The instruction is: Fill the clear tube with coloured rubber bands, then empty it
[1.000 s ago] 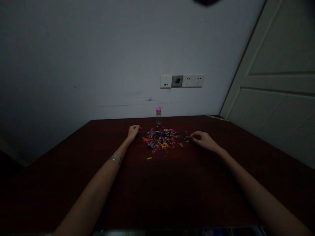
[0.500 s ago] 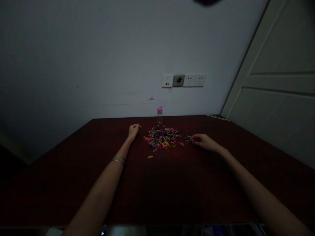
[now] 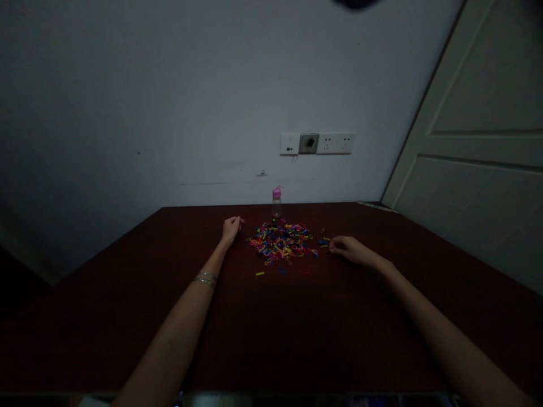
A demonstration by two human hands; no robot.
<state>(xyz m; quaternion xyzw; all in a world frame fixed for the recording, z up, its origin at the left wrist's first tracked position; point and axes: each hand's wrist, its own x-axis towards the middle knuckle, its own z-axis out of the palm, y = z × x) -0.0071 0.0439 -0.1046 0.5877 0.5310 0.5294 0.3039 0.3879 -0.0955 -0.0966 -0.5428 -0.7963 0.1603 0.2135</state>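
Note:
A heap of small colourful plastic clips [image 3: 280,242], many shaped like paper clips or safety pins, lies spread on the dark red table. Just left of the heap my left hand [image 3: 231,228] rests with its fingers curled closed; the inside of the hand is hidden. To the right, my right hand [image 3: 350,249] has its fingertips pinched together low over the tabletop. Whatever they hold, if anything, is too small and dark to make out. Beside these fingertips sits a little group of blue and yellow clips [image 3: 324,242], apart from the heap.
Behind the heap stands a clear bottle [image 3: 276,207] with a pink lid. A yellow clip [image 3: 260,273] and a red clip [image 3: 305,272] lie in front. Wall sockets [image 3: 335,143] are above the table [image 3: 271,333]; a white door [image 3: 475,169] is at right.
My right hand has drawn slightly back toward me from the small group of blue and yellow clips, its fingers closing. My left hand stays in place. The view has shifted a little.

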